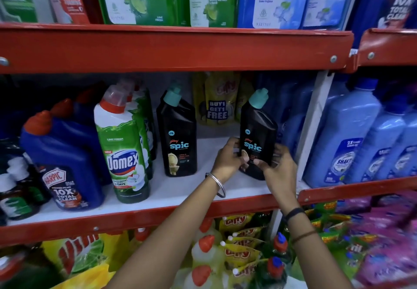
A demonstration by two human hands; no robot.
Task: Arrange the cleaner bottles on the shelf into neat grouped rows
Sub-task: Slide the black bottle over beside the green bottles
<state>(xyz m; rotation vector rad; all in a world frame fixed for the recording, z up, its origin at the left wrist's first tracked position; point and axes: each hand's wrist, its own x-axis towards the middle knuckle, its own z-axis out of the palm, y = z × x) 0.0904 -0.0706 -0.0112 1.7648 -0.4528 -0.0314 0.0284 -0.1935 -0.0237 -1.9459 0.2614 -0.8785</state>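
Black bottle (257, 137) stands at the shelf's (171, 189) right end. Left hand (228, 158) and right hand (278, 164) clasp its lower sides, fingers curled on the label. Likely heavy, stiff, slick; hold low.

1. Red metal shelf rail (171, 49) runs across the top, bolted at its ends.
2. White shelf board (180, 189) sits below, bright under even light.
3. White upright post (313, 119) divides this bay from the one to its right.
4. Lower red rail (135, 218) fronts that board.
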